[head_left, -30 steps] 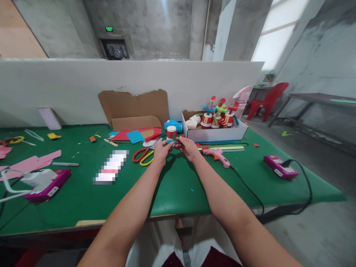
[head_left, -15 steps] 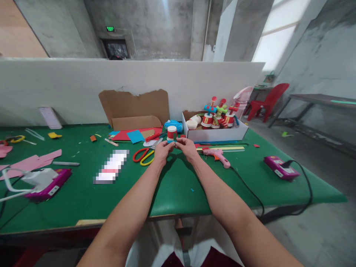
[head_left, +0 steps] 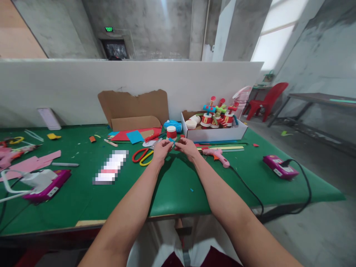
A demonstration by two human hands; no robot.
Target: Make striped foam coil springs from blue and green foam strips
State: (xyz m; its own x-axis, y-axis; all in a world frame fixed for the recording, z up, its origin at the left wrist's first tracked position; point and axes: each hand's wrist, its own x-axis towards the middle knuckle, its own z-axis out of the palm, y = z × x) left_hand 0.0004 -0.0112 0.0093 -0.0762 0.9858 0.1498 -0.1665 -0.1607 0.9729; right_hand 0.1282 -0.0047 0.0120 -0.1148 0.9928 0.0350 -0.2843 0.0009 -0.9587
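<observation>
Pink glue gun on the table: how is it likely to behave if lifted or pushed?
The pink glue gun would probably feel rigid, since its body looks plastic. Angled in shape and lying on its side, it seems unlikely to roll. Its black cord, curving toward the near edge of the green table, would likely flex and might drag.

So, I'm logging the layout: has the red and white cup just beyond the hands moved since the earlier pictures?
No. The cup has kept its place left of the white box, with no visible shift either way.
</observation>
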